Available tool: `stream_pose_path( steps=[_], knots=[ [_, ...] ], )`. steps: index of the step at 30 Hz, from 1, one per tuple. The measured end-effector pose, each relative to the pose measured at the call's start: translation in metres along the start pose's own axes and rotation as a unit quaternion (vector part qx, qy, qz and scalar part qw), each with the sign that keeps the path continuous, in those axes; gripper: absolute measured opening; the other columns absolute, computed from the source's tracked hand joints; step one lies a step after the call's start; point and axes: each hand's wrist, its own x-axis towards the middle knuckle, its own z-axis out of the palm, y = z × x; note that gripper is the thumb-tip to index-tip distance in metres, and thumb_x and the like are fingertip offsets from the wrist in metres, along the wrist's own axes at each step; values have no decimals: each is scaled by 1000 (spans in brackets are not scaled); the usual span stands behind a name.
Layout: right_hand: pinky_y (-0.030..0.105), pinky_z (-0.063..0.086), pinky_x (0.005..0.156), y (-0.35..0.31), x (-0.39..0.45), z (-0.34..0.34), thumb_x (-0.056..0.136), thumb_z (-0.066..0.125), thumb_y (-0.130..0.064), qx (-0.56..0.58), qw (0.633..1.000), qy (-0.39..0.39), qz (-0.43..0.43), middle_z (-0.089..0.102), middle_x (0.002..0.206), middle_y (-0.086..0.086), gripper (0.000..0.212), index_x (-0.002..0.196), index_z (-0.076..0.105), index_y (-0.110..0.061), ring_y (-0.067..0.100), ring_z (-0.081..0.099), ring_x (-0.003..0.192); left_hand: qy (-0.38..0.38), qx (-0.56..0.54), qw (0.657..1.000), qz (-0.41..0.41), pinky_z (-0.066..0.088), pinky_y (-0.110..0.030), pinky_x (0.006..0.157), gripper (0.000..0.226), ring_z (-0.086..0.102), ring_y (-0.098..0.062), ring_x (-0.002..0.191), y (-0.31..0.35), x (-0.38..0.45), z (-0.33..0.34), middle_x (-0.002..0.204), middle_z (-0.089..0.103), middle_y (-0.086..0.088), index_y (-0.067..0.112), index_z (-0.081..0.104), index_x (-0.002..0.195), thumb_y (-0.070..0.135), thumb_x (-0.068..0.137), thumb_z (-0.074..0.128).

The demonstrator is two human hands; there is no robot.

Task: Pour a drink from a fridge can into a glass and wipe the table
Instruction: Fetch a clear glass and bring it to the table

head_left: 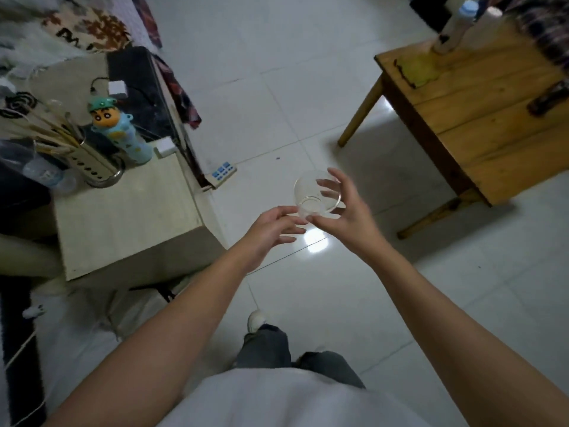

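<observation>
Head view: I am looking down past a white shirt and two bare forearms reaching out over a pale tiled floor (308, 97).
Glass (317, 192): I am seeing it clear, upright and in the air over the floor, between the two worktops and touching neither.
Right hand (345, 208): it is grasping the glass, thumb on the near side low down and fingers curling round the far wall and rim.
Left hand (271, 229): it is lying released, fingers loosely spread, the fingertips sitting right at the base of the glass; I cannot tell whether they are actually touching it.
Wooden worktop (480, 124): it is standing to the right, carrying a yellow cloth (420, 70) near its far corner and a bottle (455, 26) with a pale blue cap just behind the cloth.
Pale worktop (123, 211): it is standing to the left, holding a blue cartoon flask (123, 131) and, beside it, a metal holder (92, 164) with chopsticks sticking out.
Power strip (223, 172): it is lying on the floor just beside the pale worktop's far corner.
Feet: one white shoe (257, 320) is showing below the hands.
</observation>
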Motion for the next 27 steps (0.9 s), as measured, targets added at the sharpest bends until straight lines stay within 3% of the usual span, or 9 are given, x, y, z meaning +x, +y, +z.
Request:
stream_pose_path(
  steps=[3,6,9,12,17,20,22,27],
  knots=[
    [27,47,91,21,-35,-35,71,77,-22,17,998,53,23,50,122,-14,78,134,31,-24,4,50,115,-48,40,998,-12,50,-30,88,37,65,-19,101,-4,2,47,102,68,-3,8,52,122,12,86,53],
    [28,47,91,42,-74,-70,70,78,-22,29,994,99,47,51,121,-16,75,131,35,-23,3,50,115,-94,63,993,-22,50,-31,88,47,66,-19,99,-8,-1,97,98,68,-2,11,56,115,21,69,57],
    [21,46,87,63,-114,-103,70,79,-23,38,985,151,69,50,118,-20,72,129,38,-25,0,50,111,-143,82,986,-24,49,-34,90,37,65,-22,101,-16,-4,149,98,68,-3,15,59,102,23,66,55],
    [11,44,82,82,-152,-131,70,78,-23,47,973,204,93,51,118,-19,68,124,39,-31,2,51,110,-185,105,976,-37,50,-32,87,43,64,-24,102,-26,-6,196,103,67,-8,9,58,108,24,67,58],
    [25,48,89,111,-208,-162,69,78,-29,45,949,281,135,52,121,-15,68,123,38,-34,6,52,110,-257,165,950,-58,50,-32,87,52,64,-23,103,-42,-11,261,111,66,-11,6,55,115,26,68,59],
    [31,48,93,126,-237,-173,69,79,-28,57,930,325,161,52,125,-11,68,121,36,-36,11,52,115,-300,209,929,-59,49,-36,92,37,64,-24,104,-49,-12,292,111,66,-13,9,59,110,21,75,59],
    [32,48,94,135,-256,-180,69,79,-27,70,915,352,183,52,128,-6,71,124,36,-33,13,51,117,-332,234,912,-59,47,-38,93,24,62,-26,106,-53,-13,312,113,65,-14,9,60,110,14,87,53],
    [32,47,95,150,-298,-197,68,79,-24,86,881,411,218,52,129,-4,75,129,35,-25,14,51,118,-390,282,874,-68,48,-36,92,33,63,-24,105,-66,-18,360,116,64,-14,4,52,124,12,92,46]
  ],
)
